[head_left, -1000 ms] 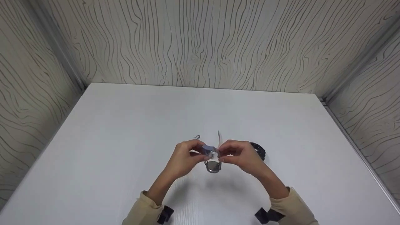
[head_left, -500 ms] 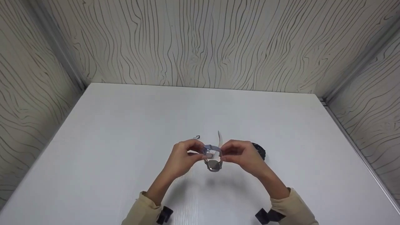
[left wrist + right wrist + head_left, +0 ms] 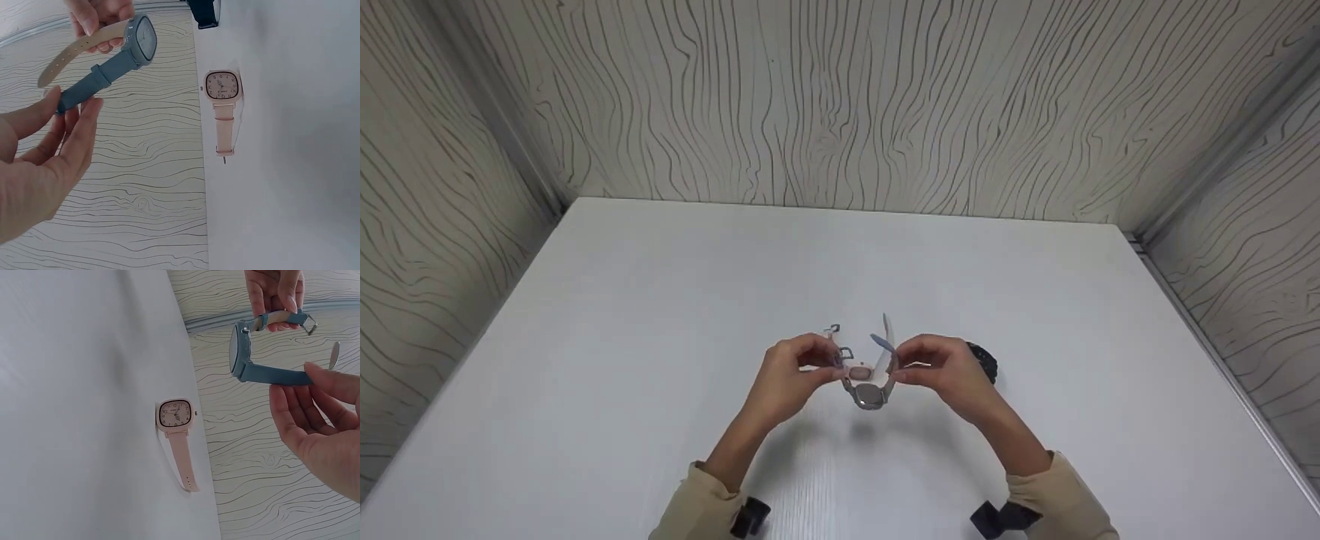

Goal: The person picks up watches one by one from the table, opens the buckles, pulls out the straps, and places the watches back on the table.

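Note:
Both hands hold up a blue-grey wristwatch (image 3: 869, 396) over the white table, its case hanging lowest in the head view. My left hand (image 3: 791, 379) pinches the buckle half of its strap (image 3: 107, 73), thumb against fingers. The holed half of the strap (image 3: 70, 53), beige on its inner side, is between the thumb and fingers of my right hand (image 3: 949, 375). The strap ends stand apart, and the metal buckle (image 3: 309, 324) sticks out past my left fingers. A pink wristwatch (image 3: 175, 413) lies on the table just beyond, partly behind the blue-grey one in the head view.
A black watch (image 3: 982, 362) lies on the table beside my right hand, partly hidden by it. The white tabletop (image 3: 660, 285) runs back to wood-grain-patterned panels (image 3: 825, 105), which also rise on both sides.
The blue-grey strap was a closed loop and is now open, its two ends apart. My left hand has shifted slightly left; my right hand has barely moved.

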{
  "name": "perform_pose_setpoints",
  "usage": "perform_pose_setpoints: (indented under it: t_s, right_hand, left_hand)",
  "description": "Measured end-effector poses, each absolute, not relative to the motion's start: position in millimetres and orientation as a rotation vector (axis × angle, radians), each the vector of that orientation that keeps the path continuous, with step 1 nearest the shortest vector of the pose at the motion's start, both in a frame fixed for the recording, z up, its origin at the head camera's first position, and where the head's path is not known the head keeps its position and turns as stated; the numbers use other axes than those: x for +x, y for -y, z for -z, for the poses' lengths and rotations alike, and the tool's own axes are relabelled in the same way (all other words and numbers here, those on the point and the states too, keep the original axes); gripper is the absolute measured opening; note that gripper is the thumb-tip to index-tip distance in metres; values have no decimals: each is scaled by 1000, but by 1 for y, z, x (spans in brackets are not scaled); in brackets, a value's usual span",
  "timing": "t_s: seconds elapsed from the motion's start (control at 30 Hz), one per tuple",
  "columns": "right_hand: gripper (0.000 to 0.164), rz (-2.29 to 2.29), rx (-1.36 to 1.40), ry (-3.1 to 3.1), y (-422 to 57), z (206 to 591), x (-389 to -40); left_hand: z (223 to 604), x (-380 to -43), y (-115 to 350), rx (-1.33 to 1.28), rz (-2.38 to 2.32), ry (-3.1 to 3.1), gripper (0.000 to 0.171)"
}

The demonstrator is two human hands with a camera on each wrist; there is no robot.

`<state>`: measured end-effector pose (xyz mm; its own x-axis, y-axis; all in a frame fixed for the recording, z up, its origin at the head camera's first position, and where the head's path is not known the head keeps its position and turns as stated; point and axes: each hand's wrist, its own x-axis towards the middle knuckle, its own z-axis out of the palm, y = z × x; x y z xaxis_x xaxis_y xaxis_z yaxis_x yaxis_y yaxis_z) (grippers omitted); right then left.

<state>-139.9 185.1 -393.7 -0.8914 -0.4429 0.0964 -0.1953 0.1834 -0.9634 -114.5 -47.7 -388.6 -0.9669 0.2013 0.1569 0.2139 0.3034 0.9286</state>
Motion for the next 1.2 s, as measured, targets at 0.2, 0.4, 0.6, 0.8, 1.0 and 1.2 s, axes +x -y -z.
perform_pose_setpoints:
  t_s: [0.2,0.4,0.6,0.8,1.0,1.2]
  right_hand:
    - [24,1816,-567,-2242,-183,401,-144]
    - [30,1832,-540,-2209,-173,410,-149]
    - [23,1875,-480,-2115,-159,422,-154]
    - [20,1963,-488,-1996,-146,433,-162]
    - [29,1958,-426,-2003,-132,441,-167]
    - [31,1962,-390,-1995,-117,447,-170]
  left_hand:
    - [394,-118,52,-367,1812,2507,20]
    - [399,-122,58,-311,1812,2518,20]
    - [409,-125,65,-235,1823,2521,19]
    - [416,-130,74,-98,1891,2515,19]
    - [421,-134,83,-10,1944,2490,19]
    - [425,-137,91,86,2001,2458,20]
